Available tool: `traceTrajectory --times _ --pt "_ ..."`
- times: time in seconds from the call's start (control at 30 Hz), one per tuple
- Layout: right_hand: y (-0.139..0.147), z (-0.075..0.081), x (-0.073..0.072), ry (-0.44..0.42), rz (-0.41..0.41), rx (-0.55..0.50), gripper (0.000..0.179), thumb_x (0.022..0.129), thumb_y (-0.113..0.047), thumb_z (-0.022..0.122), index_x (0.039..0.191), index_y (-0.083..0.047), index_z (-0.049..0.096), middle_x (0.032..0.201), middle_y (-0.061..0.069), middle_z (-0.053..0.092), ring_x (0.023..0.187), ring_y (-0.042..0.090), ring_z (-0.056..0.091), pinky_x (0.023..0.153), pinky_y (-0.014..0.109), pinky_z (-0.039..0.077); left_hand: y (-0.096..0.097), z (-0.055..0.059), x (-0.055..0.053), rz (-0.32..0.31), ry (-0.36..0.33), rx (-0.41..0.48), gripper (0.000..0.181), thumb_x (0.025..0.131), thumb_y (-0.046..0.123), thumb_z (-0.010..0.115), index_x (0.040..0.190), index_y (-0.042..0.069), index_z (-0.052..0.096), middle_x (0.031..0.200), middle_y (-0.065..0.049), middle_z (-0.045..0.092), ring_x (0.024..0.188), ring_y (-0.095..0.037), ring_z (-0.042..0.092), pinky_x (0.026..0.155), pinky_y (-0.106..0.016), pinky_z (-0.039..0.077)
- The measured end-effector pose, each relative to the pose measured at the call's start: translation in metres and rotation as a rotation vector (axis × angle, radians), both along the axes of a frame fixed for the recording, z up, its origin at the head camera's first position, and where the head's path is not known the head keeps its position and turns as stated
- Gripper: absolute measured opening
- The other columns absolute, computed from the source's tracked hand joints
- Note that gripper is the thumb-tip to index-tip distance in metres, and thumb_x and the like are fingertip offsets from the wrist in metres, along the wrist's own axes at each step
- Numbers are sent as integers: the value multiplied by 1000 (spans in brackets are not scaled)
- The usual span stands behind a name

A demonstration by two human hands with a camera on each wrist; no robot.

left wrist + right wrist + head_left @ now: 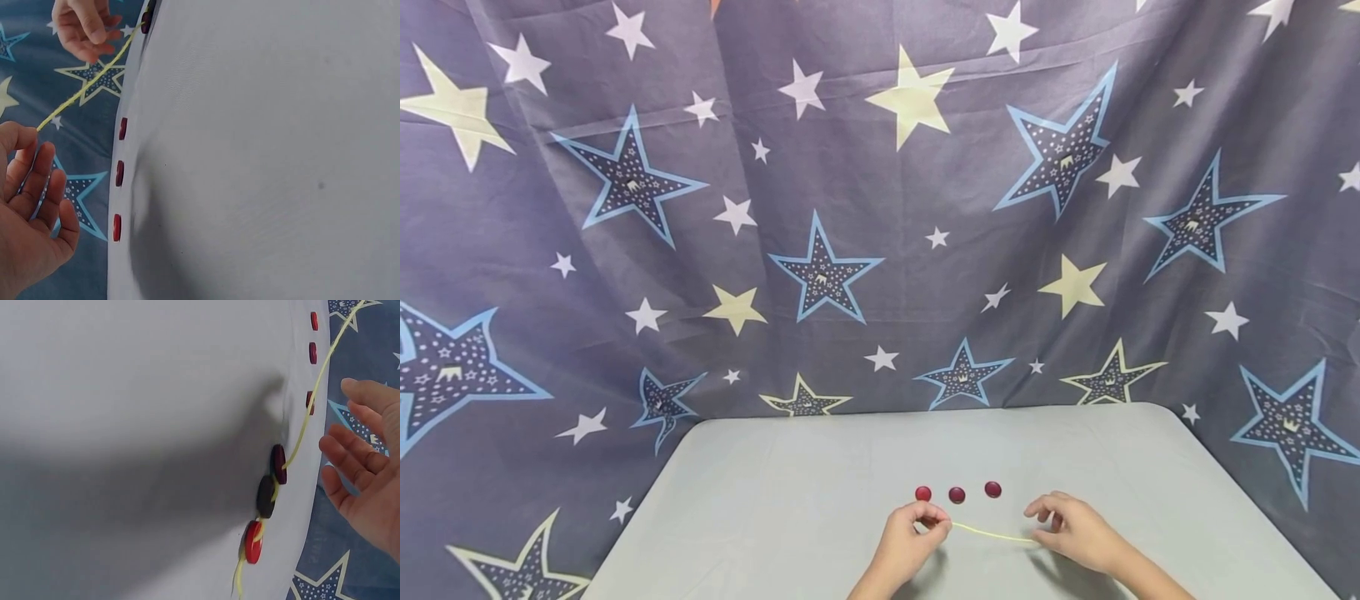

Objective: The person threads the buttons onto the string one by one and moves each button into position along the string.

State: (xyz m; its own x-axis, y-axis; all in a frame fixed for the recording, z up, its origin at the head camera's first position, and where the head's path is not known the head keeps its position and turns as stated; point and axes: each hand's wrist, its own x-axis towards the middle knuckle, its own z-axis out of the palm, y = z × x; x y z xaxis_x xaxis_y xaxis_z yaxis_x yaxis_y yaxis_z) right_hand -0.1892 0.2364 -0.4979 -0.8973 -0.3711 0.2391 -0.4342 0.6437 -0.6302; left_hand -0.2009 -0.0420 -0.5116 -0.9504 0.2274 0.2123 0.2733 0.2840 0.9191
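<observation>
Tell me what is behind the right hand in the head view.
The yellow string runs out of sight behind the right hand; the right wrist view shows three strung discs there. In the head view, the hand hides them.

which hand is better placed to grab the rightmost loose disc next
Likely the right hand: it holds nothing and, in the head view, hovers just right of that dark red round disc. The left hand pinches the thin yellow cord.
</observation>
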Motion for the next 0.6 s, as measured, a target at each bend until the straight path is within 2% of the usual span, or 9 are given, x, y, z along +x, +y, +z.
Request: traceTrajectory --times 0.27,0.6 --pt "-10 1 -3 38 47 -60 18 80 -13 71 95 -6 65 89 9 64 70 0 51 60 21 44 0 -1 -1 0 0 1 6 79 17 70 79 12 68 74 1 67 72 2 54 64 -17 42" --pt "-26 6 -6 -65 60 -119 22 82 -20 70 96 -5 65 93 12 65 74 1 54 63 21 45 2 -1 0 -2 10 5 4 78 15 70 79 11 68 74 0 68 72 2 54 65 -17 43"
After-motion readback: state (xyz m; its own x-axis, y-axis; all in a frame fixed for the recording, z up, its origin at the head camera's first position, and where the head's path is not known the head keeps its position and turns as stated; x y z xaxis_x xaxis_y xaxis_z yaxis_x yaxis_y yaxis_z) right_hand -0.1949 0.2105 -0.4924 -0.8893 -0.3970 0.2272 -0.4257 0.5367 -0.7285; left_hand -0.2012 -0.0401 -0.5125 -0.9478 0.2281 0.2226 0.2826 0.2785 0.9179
